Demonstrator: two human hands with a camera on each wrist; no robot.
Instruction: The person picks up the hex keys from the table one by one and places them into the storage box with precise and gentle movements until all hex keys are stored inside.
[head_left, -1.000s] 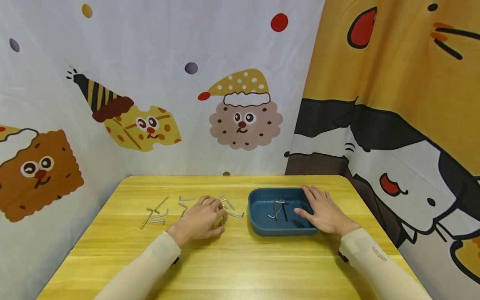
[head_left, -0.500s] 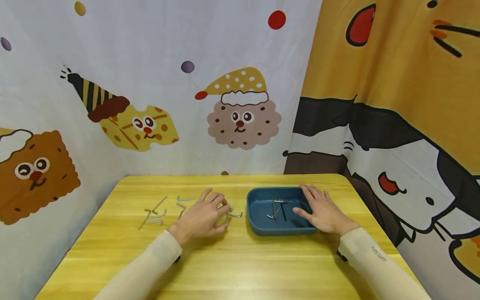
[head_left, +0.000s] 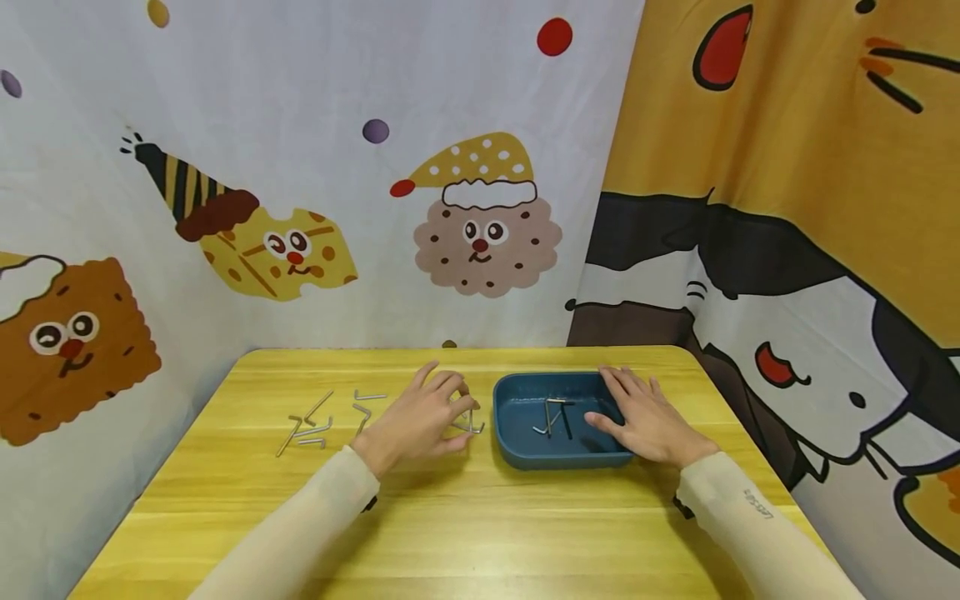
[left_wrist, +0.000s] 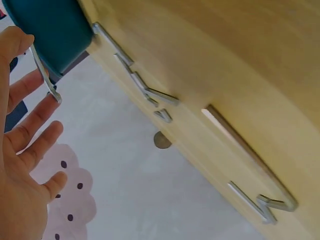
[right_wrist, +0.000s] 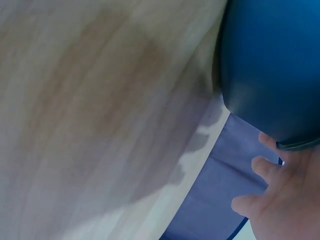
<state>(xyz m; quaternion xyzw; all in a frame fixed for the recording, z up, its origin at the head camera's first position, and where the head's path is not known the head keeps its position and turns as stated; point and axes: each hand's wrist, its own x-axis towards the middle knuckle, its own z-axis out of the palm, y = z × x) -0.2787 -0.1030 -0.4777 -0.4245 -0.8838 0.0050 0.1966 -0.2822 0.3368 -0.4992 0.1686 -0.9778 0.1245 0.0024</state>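
Note:
My left hand (head_left: 416, 421) is just left of the blue tray (head_left: 558, 462), above the table. Between its thumb and fingertips it pinches a hex key (left_wrist: 43, 72), a small silver L-shaped rod, while the other fingers spread out. Beneath that hand several more hex keys lie on the wood, partly hidden in the head view. My right hand (head_left: 652, 421) rests over the tray's right side, thumb over the inside and the other fingers stretched along and outside the rim. In the tray lie several hex keys (head_left: 550, 421), one of them black.
More silver and brassy hex keys (head_left: 311, 432) are scattered over the left part of the yellow wooden table (head_left: 465, 533). A cartoon-printed curtain (head_left: 337, 83) hangs right behind the table's back edge.
My left hand has moved right toward the tray and lifted slightly, with a hex key now visible in its pinch. The right hand has stayed at the tray.

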